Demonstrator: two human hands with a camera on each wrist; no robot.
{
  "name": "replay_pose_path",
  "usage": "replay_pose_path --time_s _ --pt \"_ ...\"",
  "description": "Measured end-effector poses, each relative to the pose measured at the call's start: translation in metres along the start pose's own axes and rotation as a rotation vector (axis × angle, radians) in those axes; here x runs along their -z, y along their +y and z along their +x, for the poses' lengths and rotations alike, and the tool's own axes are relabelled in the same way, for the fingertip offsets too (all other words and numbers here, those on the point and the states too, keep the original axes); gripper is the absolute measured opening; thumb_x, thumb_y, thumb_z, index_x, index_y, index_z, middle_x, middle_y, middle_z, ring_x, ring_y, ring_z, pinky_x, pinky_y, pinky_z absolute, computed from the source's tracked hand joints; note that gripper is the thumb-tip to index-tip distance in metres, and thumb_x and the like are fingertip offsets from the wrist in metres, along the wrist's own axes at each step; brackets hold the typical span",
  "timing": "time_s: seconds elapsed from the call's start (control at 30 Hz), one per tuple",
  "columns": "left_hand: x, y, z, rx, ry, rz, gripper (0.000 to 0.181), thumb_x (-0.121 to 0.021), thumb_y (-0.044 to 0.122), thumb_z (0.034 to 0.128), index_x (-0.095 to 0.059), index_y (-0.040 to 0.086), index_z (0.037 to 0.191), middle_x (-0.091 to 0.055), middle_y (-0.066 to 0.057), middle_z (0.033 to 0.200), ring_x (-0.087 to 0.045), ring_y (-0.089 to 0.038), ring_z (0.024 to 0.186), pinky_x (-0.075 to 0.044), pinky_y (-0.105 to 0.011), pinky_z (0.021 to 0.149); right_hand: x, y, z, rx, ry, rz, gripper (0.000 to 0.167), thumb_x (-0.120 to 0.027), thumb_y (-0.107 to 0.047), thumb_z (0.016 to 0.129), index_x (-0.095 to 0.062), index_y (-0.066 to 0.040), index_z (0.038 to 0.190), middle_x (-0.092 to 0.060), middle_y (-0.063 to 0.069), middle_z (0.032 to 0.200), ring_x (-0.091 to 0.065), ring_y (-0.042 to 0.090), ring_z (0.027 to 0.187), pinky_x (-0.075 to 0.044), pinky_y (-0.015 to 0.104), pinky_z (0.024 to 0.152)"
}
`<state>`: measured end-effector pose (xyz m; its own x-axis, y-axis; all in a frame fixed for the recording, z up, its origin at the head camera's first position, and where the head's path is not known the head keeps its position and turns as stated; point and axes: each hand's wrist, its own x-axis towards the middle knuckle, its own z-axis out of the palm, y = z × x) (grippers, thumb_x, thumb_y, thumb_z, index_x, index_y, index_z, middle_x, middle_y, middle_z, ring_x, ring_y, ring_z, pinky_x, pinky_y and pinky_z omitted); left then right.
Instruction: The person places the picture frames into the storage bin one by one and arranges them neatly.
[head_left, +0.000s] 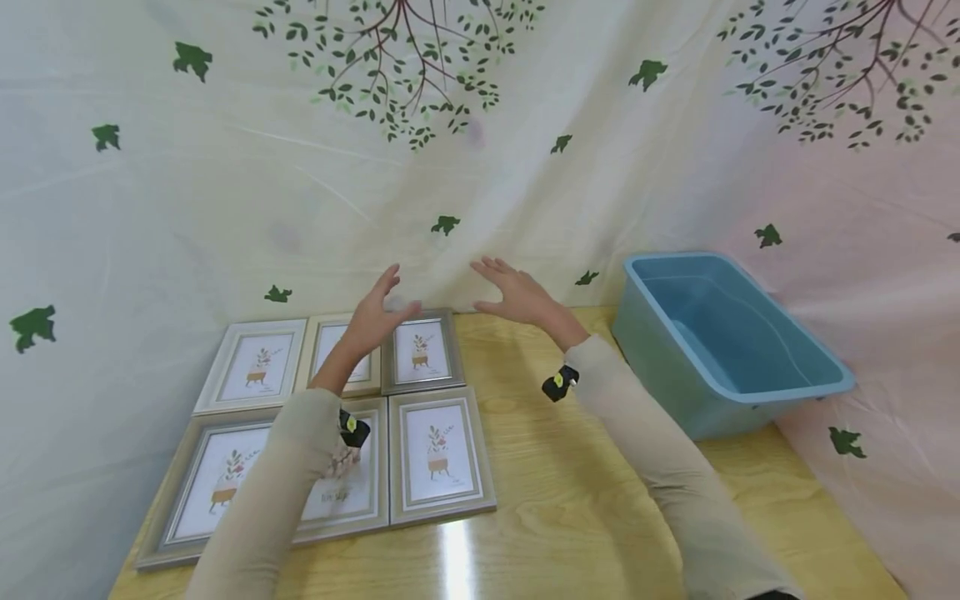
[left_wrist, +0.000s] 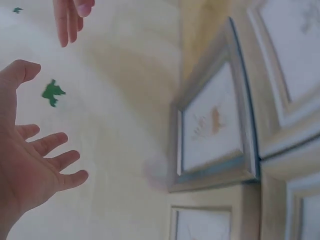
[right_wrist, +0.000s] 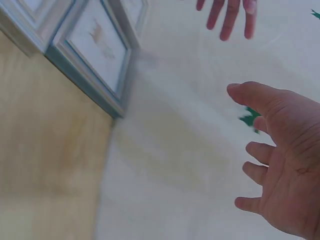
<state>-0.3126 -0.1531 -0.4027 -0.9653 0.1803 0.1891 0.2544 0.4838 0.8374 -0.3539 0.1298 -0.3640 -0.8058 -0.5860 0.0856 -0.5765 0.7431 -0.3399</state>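
Observation:
My left hand (head_left: 375,319) hovers in the air above the back row of picture frames, its fingers spread and nothing in it. Facing it, my right hand (head_left: 519,296) is raised over the wooden table with fingers apart, also holding nothing. Nearest the left hand is a small grey picture frame (head_left: 421,386) at the back. A cream picture frame (head_left: 365,387) beside it is partly hidden by the left wrist, and a white picture frame (head_left: 212,367) lies further left. In front are a silver-beige picture frame (head_left: 480,450) and larger frames (head_left: 180,483), partly covered by the left sleeve.
A blue plastic tub (head_left: 675,367) stands on the right side of the wooden table (head_left: 555,500), with no contents visible inside. Behind the table hangs a pale curtain (head_left: 337,208) printed with branches and green leaves. The frames lie close together on the left.

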Motion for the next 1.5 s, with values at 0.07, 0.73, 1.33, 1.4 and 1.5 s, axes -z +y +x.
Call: replay_pose_path --time_s 0.07,0.73,1.33,1.4,1.5 --pt "0.002 0.01 0.002 0.012 0.009 -0.118 0.083 -0.066 0.034 0.0982 -0.017 0.016 0.163 -0.032 -0.018 0.16 -0.028 -0.039 0.147 -0.029 -0.057 0.116 0.019 0.004 -0.003 0.008 -0.001 0.03 0.075 -0.063 -0.034 0.1 -0.025 -0.01 0.161 -0.019 0.016 0.166 -0.014 0.031 0.153 -0.019 0.053 0.121" --pt "-0.108 0.077 0.026 0.027 -0.153 -0.793 0.077 -0.063 0.004 0.0984 -0.02 0.015 0.161 -0.045 -0.018 0.151 -0.05 -0.037 0.132 -0.042 -0.044 0.11 0.169 0.109 -0.092 -0.18 0.035 0.065 0.073 -0.066 -0.022 0.099 -0.028 -0.014 0.16 -0.025 0.016 0.164 -0.031 0.045 0.144 -0.031 0.065 0.111" --pt "-0.24 0.116 0.042 0.147 -0.341 -1.149 0.076 -0.056 -0.01 0.098 -0.017 0.009 0.161 -0.045 -0.023 0.147 -0.05 -0.04 0.132 -0.051 -0.038 0.102 0.201 0.2 -0.188 -0.383 -0.003 0.145 0.069 -0.065 -0.011 0.098 -0.029 0.002 0.156 -0.03 0.03 0.157 -0.035 0.054 0.138 -0.037 0.069 0.103" --pt "-0.252 0.121 0.041 0.155 -0.357 -1.173 0.076 -0.053 -0.011 0.0982 -0.016 0.007 0.161 -0.044 -0.023 0.147 -0.046 -0.042 0.135 -0.049 -0.04 0.104 0.2 0.205 -0.195 -0.44 -0.033 0.145 0.069 -0.064 -0.01 0.099 -0.028 0.002 0.156 -0.03 0.032 0.155 -0.033 0.055 0.138 -0.035 0.071 0.103" --pt "-0.27 0.129 0.039 0.165 -0.39 -1.205 0.075 -0.051 -0.012 0.099 -0.014 0.008 0.162 -0.042 -0.024 0.149 -0.043 -0.042 0.138 -0.045 -0.043 0.107 0.196 0.217 -0.208 -0.507 -0.066 0.134 0.068 -0.063 -0.009 0.098 -0.027 0.003 0.156 -0.03 0.035 0.153 -0.033 0.056 0.137 -0.035 0.072 0.102"
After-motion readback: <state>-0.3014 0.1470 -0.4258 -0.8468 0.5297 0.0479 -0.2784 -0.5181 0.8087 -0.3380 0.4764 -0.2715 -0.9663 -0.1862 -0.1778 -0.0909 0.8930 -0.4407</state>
